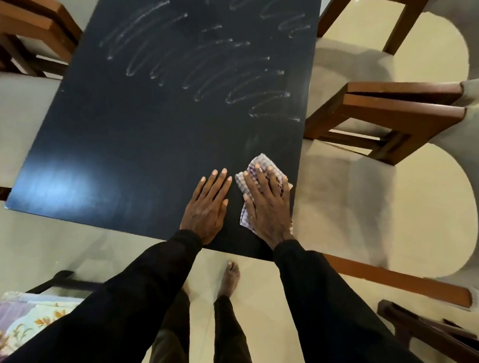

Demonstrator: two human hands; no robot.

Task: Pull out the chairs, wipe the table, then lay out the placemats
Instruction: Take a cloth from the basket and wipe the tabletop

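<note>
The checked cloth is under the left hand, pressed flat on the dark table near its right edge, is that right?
Not quite. The head view shows the checked cloth under the right hand, not the left; the left hand lies flat on the bare dark table beside it. The rest holds: pressed flat, near the right edge.

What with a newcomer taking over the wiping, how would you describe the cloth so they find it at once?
Start at the dark table in the middle of the view. At its near right corner the right hand presses flat on the cloth. It is the only pale, checked fabric on the tabletop; the left hand beside it rests on bare table.
</note>
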